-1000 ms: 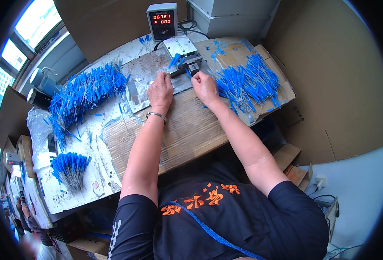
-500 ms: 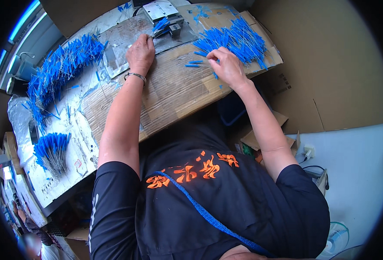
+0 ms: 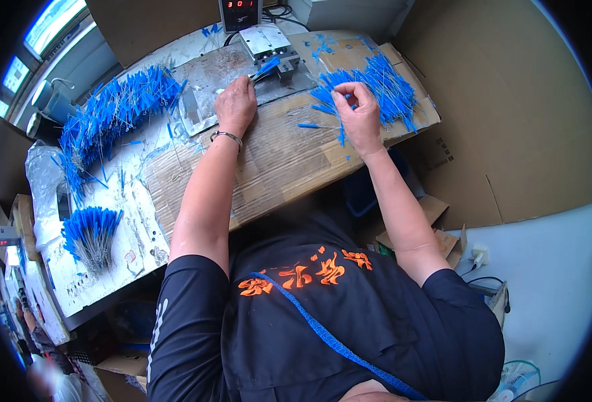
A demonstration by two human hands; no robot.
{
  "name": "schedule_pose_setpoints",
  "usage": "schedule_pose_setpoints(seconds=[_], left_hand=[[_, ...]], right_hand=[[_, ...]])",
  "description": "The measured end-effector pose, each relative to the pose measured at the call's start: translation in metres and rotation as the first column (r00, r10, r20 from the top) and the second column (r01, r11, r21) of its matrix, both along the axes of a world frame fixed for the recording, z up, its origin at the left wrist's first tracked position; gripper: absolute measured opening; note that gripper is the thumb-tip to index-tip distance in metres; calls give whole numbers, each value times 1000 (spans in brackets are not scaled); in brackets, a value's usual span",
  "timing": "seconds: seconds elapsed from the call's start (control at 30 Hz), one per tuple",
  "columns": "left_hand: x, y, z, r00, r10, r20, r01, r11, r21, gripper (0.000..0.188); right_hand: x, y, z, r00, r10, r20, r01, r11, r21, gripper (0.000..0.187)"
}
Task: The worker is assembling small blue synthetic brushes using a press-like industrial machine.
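My left hand [image 3: 237, 105] is closed at the near side of a metal fixture [image 3: 266, 41] on the table. From its fingertips a small bunch of thin wire pieces with blue ends [image 3: 266, 67] points toward the fixture. Farther right, my right hand [image 3: 360, 119] has its thumb and forefinger pinched together at the near left edge of a big pile of the same blue-ended wire pieces [image 3: 393, 90]. Whether a piece sits in that pinch is too small to make out. A loose blue-ended piece [image 3: 309, 126] lies on the cardboard left of this hand.
A long heap of blue-ended pieces [image 3: 118, 104] curves along the table's left side, with a smaller bundle [image 3: 91, 234] nearer me. Behind the fixture stands a black box with a red display [image 3: 240, 13]. Cardboard [image 3: 289, 147] covers the table front; a cardboard wall [image 3: 510, 114] rises at right.
The view has shifted, bringing the display box into sight. My right hand has turned more upright at the pile's edge, and fewer loose pieces lie beside it. My left hand keeps its bunch.
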State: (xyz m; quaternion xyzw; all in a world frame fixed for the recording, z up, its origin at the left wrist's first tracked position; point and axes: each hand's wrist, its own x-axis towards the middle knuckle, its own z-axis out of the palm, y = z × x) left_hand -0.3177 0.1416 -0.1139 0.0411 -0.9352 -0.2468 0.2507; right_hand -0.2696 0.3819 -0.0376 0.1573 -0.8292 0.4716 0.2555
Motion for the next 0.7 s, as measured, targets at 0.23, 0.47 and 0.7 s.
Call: schedule_pose_setpoints(seconds=[0.23, 0.47, 0.7], left_hand=[[-9, 0, 5, 994, 53, 95, -64, 991, 121, 26], [-10, -1, 3, 991, 94, 97, -114, 968, 222, 26], [-5, -1, 3, 993, 72, 95, -92, 970, 226, 25]], right_hand=[[-52, -57, -56, 907, 101, 409, -162, 980, 118, 13], [-87, -68, -77, 921, 18, 388, -56, 995, 87, 14], [-88, -70, -80, 932, 40, 360, -67, 996, 64, 13]])
